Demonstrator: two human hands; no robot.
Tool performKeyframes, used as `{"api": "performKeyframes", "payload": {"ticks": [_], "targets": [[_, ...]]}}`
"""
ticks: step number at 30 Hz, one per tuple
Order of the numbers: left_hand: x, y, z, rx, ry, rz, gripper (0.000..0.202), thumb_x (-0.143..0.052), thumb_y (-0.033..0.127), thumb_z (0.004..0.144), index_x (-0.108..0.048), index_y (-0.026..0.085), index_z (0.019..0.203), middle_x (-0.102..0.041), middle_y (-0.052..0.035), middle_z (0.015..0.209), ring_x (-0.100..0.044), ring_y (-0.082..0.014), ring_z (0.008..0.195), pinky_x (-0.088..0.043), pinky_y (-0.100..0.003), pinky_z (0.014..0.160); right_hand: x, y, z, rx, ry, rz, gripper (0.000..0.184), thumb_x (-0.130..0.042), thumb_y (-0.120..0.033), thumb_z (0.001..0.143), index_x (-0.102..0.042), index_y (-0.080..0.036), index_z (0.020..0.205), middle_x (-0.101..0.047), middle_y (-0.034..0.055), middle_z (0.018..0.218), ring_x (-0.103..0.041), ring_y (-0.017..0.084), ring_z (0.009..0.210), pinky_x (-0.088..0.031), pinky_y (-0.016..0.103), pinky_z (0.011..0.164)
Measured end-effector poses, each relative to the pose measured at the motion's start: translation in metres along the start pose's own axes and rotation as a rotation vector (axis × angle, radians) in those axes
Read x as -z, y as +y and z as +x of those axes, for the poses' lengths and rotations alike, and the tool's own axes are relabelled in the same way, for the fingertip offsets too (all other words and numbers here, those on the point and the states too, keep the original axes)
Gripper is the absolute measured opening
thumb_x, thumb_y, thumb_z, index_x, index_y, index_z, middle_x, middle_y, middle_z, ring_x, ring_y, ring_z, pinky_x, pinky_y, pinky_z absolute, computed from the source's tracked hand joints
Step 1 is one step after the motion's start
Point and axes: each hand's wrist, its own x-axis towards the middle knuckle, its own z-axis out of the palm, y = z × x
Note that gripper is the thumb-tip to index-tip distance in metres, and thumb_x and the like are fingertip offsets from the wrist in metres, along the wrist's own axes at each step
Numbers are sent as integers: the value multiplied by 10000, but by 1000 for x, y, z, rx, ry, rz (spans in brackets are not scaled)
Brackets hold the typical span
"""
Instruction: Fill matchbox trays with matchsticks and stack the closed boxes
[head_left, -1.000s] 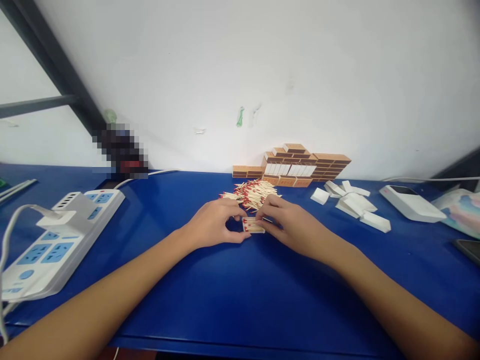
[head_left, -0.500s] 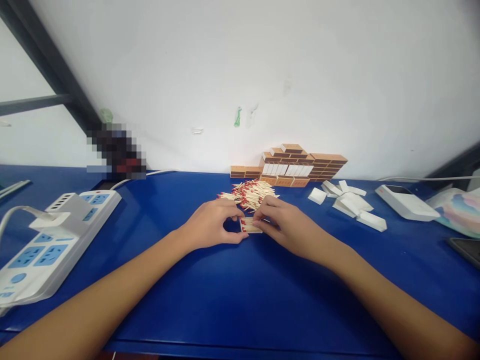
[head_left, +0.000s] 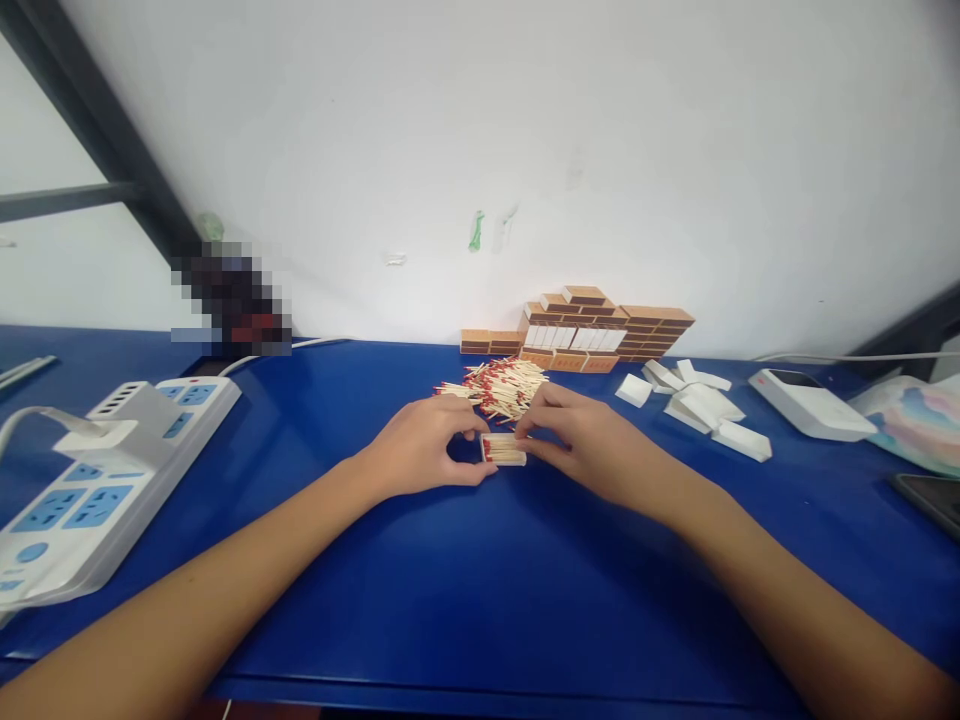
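A small white matchbox tray (head_left: 512, 463) lies on the blue table with red-headed matches (head_left: 504, 449) in it, heads to the left. My left hand (head_left: 424, 447) grips the tray's left end between thumb and fingers. At the right end, the fingertips of my right hand (head_left: 574, 435) are pinched together over the matches' tails; whatever is between them is too small to make out. Just behind the tray, a loose pile of matches (head_left: 502, 388) with red heads spreads on the table.
Brown matchboxes (head_left: 652, 330) are stacked against the wall. Several empty white trays (head_left: 705, 405) lie at right, beside a white device (head_left: 814, 405), a colourful plastic bag (head_left: 911, 415) and a dark phone (head_left: 930, 500). A power strip (head_left: 112, 500) with plugged adapters is at left.
My right hand has drawn slightly back to the right, uncovering more of the matches in the tray. My left hand keeps its hold, almost unmoved.
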Motion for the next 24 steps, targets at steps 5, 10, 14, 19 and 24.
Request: {"api": "performKeyframes", "payload": {"ticks": [5, 10, 14, 19, 24], "targets": [[0, 1, -1, -14, -10, 10, 274, -781, 429, 861, -763, 205, 1018, -726, -13, 906, -662, -188, 869, -489, -302, 767, -4, -9, 1, 28, 13, 63, 101, -629, -201, 1009, -727, -224, 1013, -625, 51, 1019, -629, 175, 853, -471, 304, 759], [-2, 0, -3, -57, 7, 19, 261, -768, 416, 880, -753, 217, 1049, -737, -14, 942, -676, -183, 887, -504, -303, 809, -12, -18, 1, 29, -30, 147, 112, -622, -233, 1023, -720, -223, 970, -637, 48, 1010, -636, 166, 859, -483, 297, 762], [-2, 0, -3, -52, 15, 36, 257, -773, 428, 872, -761, 216, 1018, -737, -14, 927, -677, -183, 873, -508, -301, 791, -6, -15, 2, 32, 31, 127, 118, -621, -239, 1014, -709, -218, 939, -643, 52, 982, -620, 171, 838, -467, 300, 735], [0, 5, -2, -54, 118, -9, 266, -791, 424, 842, -766, 202, 986, -723, -7, 869, -655, -162, 786, -499, -295, 739, 13, 8, 3, -78, 169, -33, 155, -605, -272, 1000, -667, -203, 876, -639, 49, 871, -576, 185, 752, -414, 322, 689], [1, 9, -2, -16, 7, -10, 259, -780, 425, 835, -762, 206, 972, -692, 8, 829, -632, -149, 749, -470, -290, 697, 11, 17, 2, -162, -27, 1, 167, -680, -324, 956, -673, -207, 837, -656, 31, 854, -590, 181, 772, -407, 303, 684]]}}
